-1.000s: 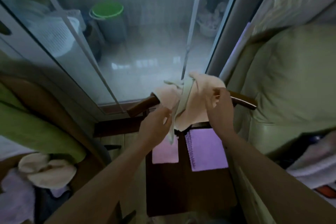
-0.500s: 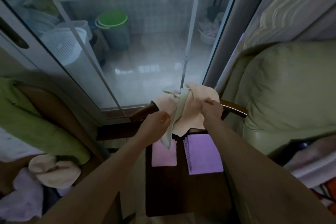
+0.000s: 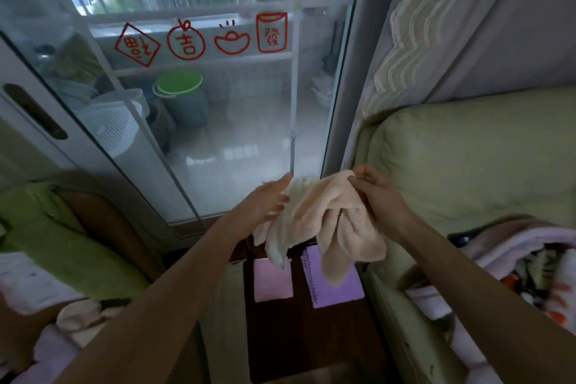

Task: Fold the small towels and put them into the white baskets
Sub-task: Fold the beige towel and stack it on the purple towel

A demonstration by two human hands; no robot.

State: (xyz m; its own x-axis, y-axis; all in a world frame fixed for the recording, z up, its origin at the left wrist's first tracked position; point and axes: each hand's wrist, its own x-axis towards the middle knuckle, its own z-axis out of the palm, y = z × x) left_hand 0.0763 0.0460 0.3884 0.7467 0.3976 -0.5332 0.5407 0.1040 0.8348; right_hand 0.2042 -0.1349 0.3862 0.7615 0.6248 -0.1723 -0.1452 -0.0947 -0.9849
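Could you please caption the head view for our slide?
Right hand pinches a beige towel; open left hand touches it.

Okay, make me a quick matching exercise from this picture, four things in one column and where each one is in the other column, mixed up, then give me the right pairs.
Things:
1. beige towel
2. pink folded cloth
3. purple notebook
4. green bucket

Places:
A. behind the glass door, on the balcony floor
B. on the dark table, left side
C. held up between both hands
D. on the dark table, right side, partly behind the hanging towel

Pairs: 1-C, 2-B, 3-D, 4-A
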